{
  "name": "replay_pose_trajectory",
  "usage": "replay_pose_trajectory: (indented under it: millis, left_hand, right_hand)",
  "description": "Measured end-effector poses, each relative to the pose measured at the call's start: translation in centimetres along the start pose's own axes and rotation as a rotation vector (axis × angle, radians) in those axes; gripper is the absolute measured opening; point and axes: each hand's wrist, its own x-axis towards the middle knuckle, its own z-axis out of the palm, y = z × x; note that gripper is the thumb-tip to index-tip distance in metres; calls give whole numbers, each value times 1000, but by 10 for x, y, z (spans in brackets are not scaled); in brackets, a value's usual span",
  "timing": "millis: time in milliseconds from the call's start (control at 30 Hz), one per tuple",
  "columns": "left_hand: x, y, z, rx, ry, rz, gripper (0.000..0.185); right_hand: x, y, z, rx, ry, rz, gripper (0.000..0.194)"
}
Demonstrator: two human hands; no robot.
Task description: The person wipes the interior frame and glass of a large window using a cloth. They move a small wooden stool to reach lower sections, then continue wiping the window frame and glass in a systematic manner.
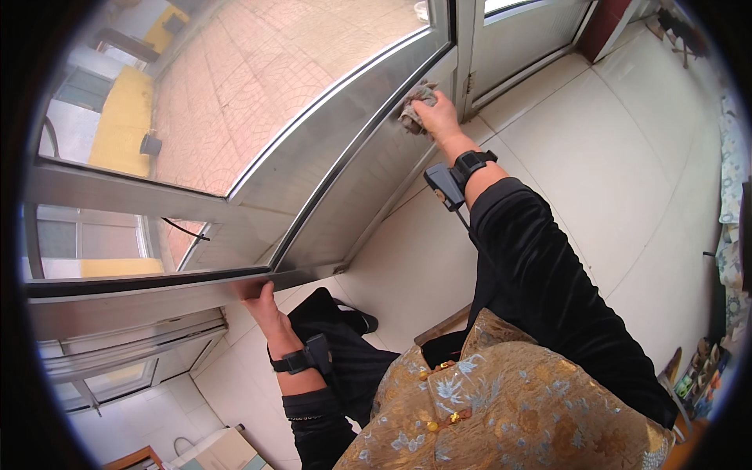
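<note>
A crumpled grey-brown cloth point(417, 108) is bunched in my right hand point(440, 117). The cloth rests against the lower panel point(376, 170) of a metal-framed glass door point(346, 117), near its hinge side. My left hand point(258, 302) grips the free edge of that same door, below the corner of the glass. Its thumb shows on the near face, while the other fingers are hidden behind the frame. Black straps with small devices sit on both wrists. Through the glass pane point(282, 76) a paved yard appears.
Pale floor tiles point(564, 147) spread to the right of the door. A second door panel point(529, 53) stands beyond the hinge. Shoes point(699, 364) are gathered at the lower right. At the lower left is a pale cabinet point(217, 452). My shoe point(358, 317) is close to the door's bottom corner.
</note>
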Motion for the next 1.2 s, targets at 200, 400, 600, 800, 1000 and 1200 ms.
replay_pose_trajectory:
  millis: [200, 400, 600, 800, 1000, 1200]
  left_hand:
    - [1, -2, -4, 11, -5, -10, 59]
    - [10, -12, -13, 69, -45, 3, 73]
    - [10, -17, -18, 75, -49, 5, 75]
    - [9, -13, -13, 75, -37, 3, 69]
    - [7, -12, -7, 53, -25, 66, 62]
    - [0, 0, 2, 33, 27, 56, 54]
  right_hand:
    - [-30, 20, 21, -145, -124, -89, 45]
    - [-84, 15, 42, -422, -611, -234, 41]
    - [-57, -4, 24, -227, -500, -198, 34]
    - [0, -21, -17, -32, 172, -353, 37]
    - [-5, -12, 2, -48, 179, -243, 39]
    - [-45, -7, 25, 1, -88, -96, 52]
